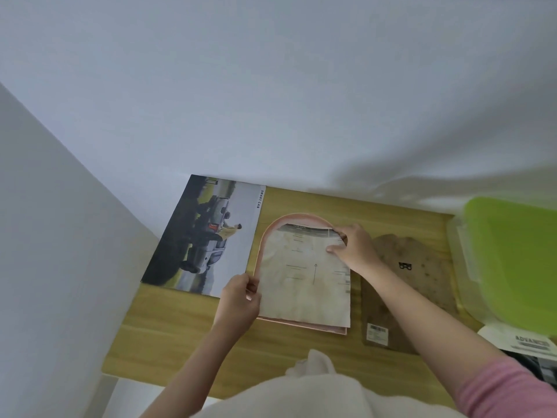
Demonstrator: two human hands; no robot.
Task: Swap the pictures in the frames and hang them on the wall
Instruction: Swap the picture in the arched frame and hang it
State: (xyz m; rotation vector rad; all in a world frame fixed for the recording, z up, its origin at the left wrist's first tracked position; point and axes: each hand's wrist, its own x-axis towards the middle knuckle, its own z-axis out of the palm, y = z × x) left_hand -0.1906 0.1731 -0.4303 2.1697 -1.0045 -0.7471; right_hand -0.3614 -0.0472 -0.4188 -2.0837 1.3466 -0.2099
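From the head camera, a wooden worktop [180, 321] sits against a white wall [271, 101]. In its middle lies an arch-topped pink frame [272, 226], flat, with a pale printed sheet [301, 285] laid over it; the sheet covers most of the frame, leaving the curved top and the bottom edge showing.

The left hand [239, 297] has its grip closed in a pinch on the left edge of the sheet and frame; whether it holds both or only one cannot be told. The right hand [354, 245] rests on the sheet's upper right corner, fingers fairly straight and pressing down, curled round nothing.

Just left of the frame lies a car picture [205, 236], flat, its far edge at the wall. Right of the frame lies a brown arch-shaped backing board [422, 285] with a barcode label. Further right stands a clear bin with a green lid [512, 260].
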